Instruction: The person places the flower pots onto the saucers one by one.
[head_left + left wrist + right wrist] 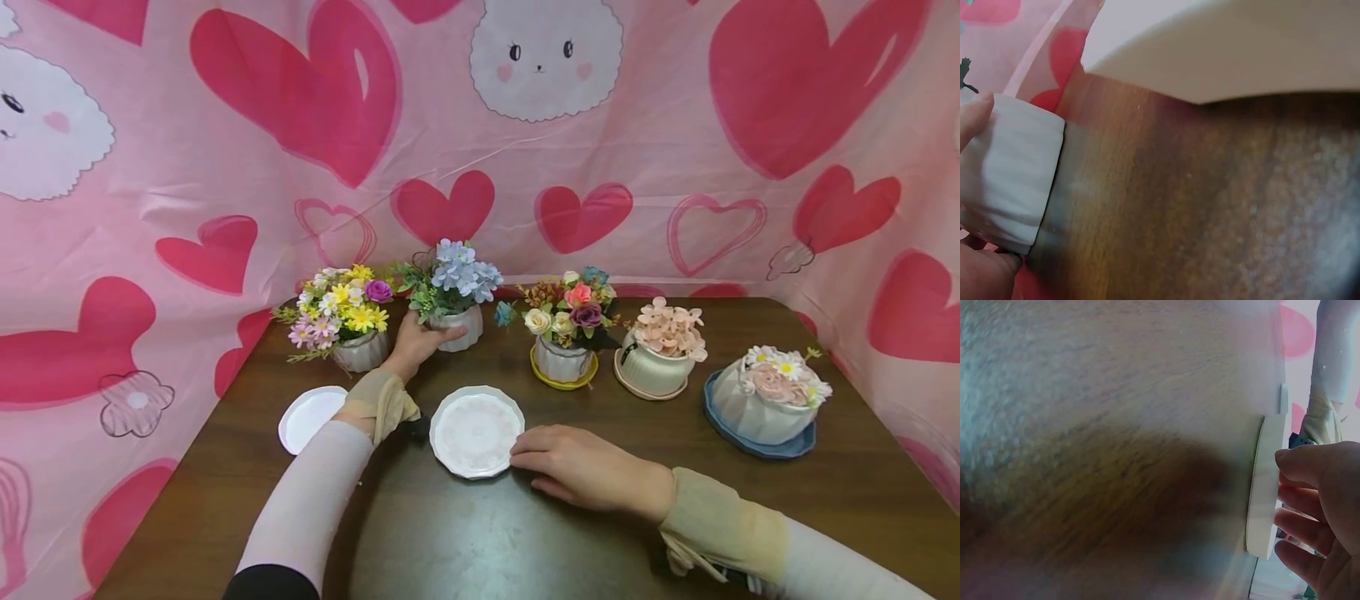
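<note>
At the back of the table, my left hand (417,342) grips a white ribbed flowerpot (463,328) of blue hydrangeas (461,271). Its thumb lies across the front of the pot, and the left wrist view shows fingers on two sides of the pot wall (1016,162). My right hand (588,467) has its fingertips at the right edge of a white scalloped saucer (477,432), which lies flat at the middle. In the right wrist view the thumb and fingers (1300,534) stand against the rim of the saucer (1262,494).
Another white saucer (311,417) lies at left, partly behind my left forearm. Beside the gripped pot stands a pot of yellow and pink daisies (360,354). To the right, potted flowers stand on a yellow saucer (566,383), a pale pink saucer (652,390) and a blue saucer (757,446).
</note>
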The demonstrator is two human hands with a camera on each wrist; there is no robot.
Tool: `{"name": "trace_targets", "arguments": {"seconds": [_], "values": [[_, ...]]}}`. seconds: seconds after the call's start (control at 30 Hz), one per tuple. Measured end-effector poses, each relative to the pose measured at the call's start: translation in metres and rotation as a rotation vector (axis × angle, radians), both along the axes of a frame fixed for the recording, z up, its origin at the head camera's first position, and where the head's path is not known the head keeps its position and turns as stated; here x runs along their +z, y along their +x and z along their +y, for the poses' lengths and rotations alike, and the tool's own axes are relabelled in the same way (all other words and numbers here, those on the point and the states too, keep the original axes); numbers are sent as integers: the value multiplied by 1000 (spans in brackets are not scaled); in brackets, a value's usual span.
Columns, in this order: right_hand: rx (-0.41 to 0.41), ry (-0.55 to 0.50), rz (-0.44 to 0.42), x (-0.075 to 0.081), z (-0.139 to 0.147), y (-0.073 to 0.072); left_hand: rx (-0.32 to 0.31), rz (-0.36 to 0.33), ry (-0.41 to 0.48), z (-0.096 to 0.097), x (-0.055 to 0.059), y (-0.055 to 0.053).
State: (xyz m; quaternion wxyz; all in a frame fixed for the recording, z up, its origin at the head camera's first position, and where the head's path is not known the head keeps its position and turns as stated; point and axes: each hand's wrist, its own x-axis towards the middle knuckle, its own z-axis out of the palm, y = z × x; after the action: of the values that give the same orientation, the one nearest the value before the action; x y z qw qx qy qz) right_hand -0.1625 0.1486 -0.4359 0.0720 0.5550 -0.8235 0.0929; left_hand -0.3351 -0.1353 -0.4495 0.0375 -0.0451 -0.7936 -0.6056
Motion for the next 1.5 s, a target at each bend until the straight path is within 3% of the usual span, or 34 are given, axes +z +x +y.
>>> {"name": "trace_targets", "arguments": {"seconds": [0.63, 1.1, 1.5], "values": [[-12, 7, -8, -1, 0, 1, 36, 49, -70, -1, -3, -2], [-16, -2, -3, -2, 3, 1, 34, 23, -79, 1, -1, -1], [-27, 7, -27, -1, 2, 3, 48, 82, -103, 1, -3, -1]]}}
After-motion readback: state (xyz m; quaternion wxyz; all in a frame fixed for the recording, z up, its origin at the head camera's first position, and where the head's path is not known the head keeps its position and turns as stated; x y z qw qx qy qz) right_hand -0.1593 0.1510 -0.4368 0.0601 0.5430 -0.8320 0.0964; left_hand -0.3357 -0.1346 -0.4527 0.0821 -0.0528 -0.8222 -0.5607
